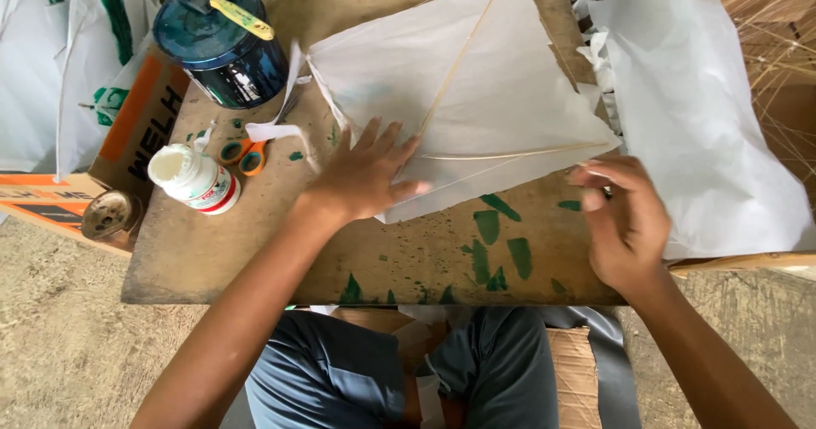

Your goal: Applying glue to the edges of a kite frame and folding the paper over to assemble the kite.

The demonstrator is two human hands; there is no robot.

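In the head view, the left hand [367,174] lies flat on the near left corner of a white paper kite [501,114], fingers [399,153] spread wide and pressing the sheet down onto the table [255,259]; it grips nothing. The right hand [627,225] hovers at the kite's right tip, just beside the table's right edge — its fingers are curled inward with the tips drawn close together near the end of the thin cross stick [510,154]. Whether they pinch the stick or the paper edge I cannot tell.

The kite lies flat across the far middle of the table, a second thin stick [459,59] running up its centre line. It sits between the two hands, the left one on it, the right one at its corner.

To the left stands a round dark blue tin [223,42] with a yellow-handled tool across its lid. Nearer, a small white glue bottle [194,178] with a red-banded label stands open, and orange-handled scissors [242,155] lie just beside it. An orange-and-brown cardboard box [136,123] with dark printing leans at the table's left edge. On the right, loose white paper sheets [697,114] drape over the table's side. Green paint smears [497,238] mark the brown tabletop near the person's grey-trousered knees [357,369].
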